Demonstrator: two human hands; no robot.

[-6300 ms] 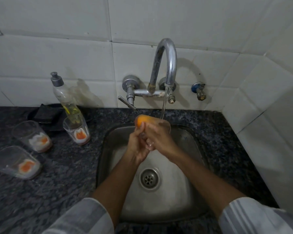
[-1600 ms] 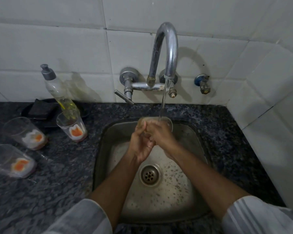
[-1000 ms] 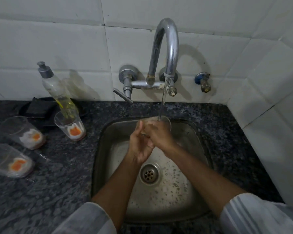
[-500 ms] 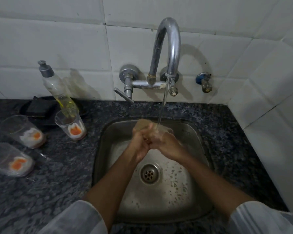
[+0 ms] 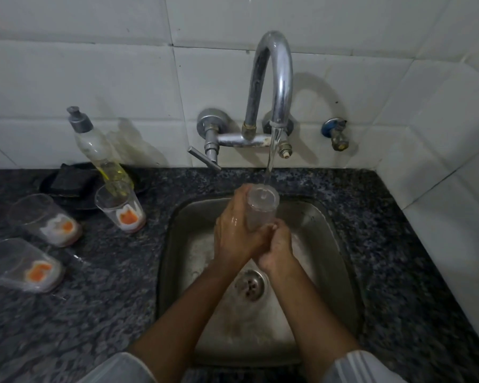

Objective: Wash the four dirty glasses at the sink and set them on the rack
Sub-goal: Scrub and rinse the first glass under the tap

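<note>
I hold a clear glass [image 5: 262, 207] upright over the steel sink [image 5: 174, 244], mouth up under the running stream from the chrome tap [image 5: 277, 78]. My left hand [image 5: 234, 233] wraps its left side. My right hand [image 5: 278, 248] grips its base from below. Three more glasses with orange residue stand on the counter at left: one [image 5: 122, 210] nearest the sink, one [image 5: 46, 219] further left, one [image 5: 22, 265] at the left edge. No rack is in view.
A tilted dish soap bottle [image 5: 97, 150] with yellow liquid leans behind the nearest glass. A dark sponge on a black dish [image 5: 69, 181] lies by the wall. Dark speckled granite counter [image 5: 94, 313] surrounds the sink. A small blue valve [image 5: 335, 134] sits on the tiled wall at right.
The glass has turned from lying sideways between my hands to standing upright with water running into its mouth. My right hand dropped to its base.
</note>
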